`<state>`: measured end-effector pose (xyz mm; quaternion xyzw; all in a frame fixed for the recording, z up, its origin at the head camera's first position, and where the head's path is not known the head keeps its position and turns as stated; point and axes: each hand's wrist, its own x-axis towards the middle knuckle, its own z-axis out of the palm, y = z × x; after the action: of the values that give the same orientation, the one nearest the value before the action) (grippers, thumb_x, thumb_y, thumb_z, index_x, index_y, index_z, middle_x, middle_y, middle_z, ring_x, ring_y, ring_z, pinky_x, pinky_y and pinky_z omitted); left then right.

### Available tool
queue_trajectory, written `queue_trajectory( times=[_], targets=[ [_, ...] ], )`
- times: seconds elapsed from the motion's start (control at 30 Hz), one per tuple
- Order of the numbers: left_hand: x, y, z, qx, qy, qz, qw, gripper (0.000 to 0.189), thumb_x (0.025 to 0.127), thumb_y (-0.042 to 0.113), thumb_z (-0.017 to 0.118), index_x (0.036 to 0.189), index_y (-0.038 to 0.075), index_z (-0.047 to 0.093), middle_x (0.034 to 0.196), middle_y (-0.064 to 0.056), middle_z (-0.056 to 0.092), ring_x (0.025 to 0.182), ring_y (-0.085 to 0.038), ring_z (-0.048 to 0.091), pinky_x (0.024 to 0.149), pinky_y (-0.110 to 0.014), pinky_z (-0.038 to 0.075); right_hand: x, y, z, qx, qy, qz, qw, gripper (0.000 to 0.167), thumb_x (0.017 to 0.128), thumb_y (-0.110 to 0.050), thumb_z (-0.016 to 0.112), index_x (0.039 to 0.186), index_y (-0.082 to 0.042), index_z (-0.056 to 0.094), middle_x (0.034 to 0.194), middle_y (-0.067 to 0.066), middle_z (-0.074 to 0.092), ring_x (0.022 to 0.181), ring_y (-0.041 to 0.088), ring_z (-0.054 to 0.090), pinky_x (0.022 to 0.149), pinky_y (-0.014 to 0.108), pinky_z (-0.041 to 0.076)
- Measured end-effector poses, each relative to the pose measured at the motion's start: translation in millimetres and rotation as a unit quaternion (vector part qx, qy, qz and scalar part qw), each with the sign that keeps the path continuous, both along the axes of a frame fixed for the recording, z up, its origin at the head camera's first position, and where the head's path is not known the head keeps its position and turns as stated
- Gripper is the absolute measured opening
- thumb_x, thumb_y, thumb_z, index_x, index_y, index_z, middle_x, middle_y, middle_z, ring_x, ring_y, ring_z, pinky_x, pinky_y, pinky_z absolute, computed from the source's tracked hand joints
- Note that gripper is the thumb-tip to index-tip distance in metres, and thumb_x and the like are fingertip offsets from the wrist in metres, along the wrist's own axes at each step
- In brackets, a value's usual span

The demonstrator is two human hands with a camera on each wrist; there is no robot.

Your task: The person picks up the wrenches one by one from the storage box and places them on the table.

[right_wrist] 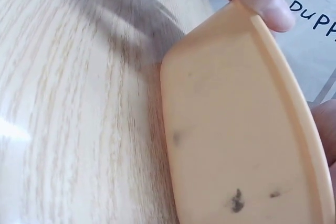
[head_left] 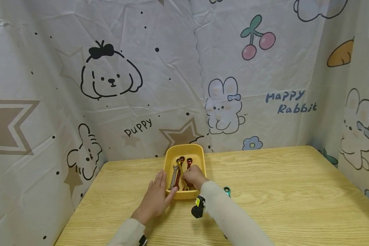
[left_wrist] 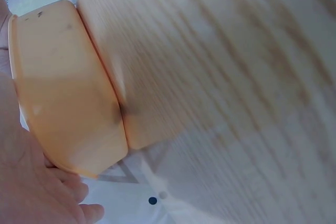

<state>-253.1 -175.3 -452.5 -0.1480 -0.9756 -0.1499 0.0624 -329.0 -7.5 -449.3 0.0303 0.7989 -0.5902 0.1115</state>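
Note:
A yellow plastic bin (head_left: 185, 195) stands on the table, holding several wrenches. A silver wrench (head_left: 173, 176) lies along its left side, a dark red one (head_left: 177, 178) beside that, and a gold one (head_left: 180, 167) leans across the middle. My right hand (head_left: 195, 177) reaches in over the right rim, fingers bent down at the gold wrench; I cannot tell whether they grip it. Another red wrench (head_left: 189, 162) runs under that hand. My left hand (head_left: 155, 196) lies against the bin's left side, fingers extended, thumb (right_wrist: 275, 14) at the near corner of the rim.
A teal wrench (head_left: 227, 191) lies on the wooden table (head_left: 279, 191) right of the bin, mostly covered by the right sleeve (head_left: 227, 212). A printed curtain (head_left: 172, 85) hangs behind the table and along both sides, close to the bin's far end.

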Motion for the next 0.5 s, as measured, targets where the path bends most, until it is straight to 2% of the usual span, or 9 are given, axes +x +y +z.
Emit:
queue_trajectory(
  times=[0.13,0.23,0.33,0.4,0.5],
  targets=[
    [0.8,0.6,0.5,-0.005,-0.002,0.002,1.0,0.083,0.099,0.059,0.031,0.15,-0.005,0.018,0.158,-0.021,0.014,0.146,-0.034,0.014,0.114,-0.054,0.018,0.3,0.3,1.1,-0.016,0.004,-0.006,0.9998,0.045,0.088,0.0,0.056,0.052,-0.015,0.033,0.051,-0.002,0.028,0.043,0.011,0.026,0.044,0.026,0.028],
    [1.4,0.8,0.3,-0.001,-0.002,-0.001,1.0,0.083,0.099,0.058,0.033,0.15,-0.006,0.019,0.157,-0.022,0.015,0.145,-0.036,0.016,0.114,-0.056,0.018,0.8,0.4,1.3,-0.015,0.016,-0.012,0.9997,0.029,0.088,-0.003,0.061,0.061,-0.008,0.05,0.064,0.0,0.043,0.053,0.012,0.04,0.049,0.025,0.036],
    [1.8,0.7,0.6,0.002,-0.005,-0.002,1.0,0.083,0.099,0.058,0.034,0.15,-0.006,0.02,0.158,-0.022,0.014,0.145,-0.036,0.015,0.114,-0.056,0.018,0.5,0.0,0.8,-0.014,0.031,-0.019,0.9992,0.007,0.085,-0.005,0.068,0.08,-0.001,0.064,0.084,0.006,0.058,0.069,0.015,0.052,0.057,0.026,0.044],
    [1.8,0.2,0.7,0.001,-0.005,-0.001,1.0,0.083,0.098,0.059,0.032,0.15,-0.005,0.02,0.158,-0.021,0.014,0.145,-0.035,0.014,0.114,-0.056,0.018,-0.1,-0.6,0.7,-0.015,0.04,-0.025,0.9988,0.007,0.084,-0.006,0.07,0.088,0.0,0.066,0.092,0.008,0.061,0.076,0.017,0.055,0.06,0.026,0.046],
    [1.6,-1.1,0.7,0.0,-0.001,0.0,1.0,0.084,0.098,0.059,0.031,0.15,-0.006,0.02,0.158,-0.021,0.014,0.145,-0.035,0.014,0.114,-0.056,0.018,-1.5,-2.0,0.7,-0.021,0.047,-0.029,0.9982,0.008,0.084,-0.006,0.071,0.088,-0.001,0.065,0.091,0.009,0.061,0.075,0.018,0.056,0.059,0.026,0.046]
  ],
)
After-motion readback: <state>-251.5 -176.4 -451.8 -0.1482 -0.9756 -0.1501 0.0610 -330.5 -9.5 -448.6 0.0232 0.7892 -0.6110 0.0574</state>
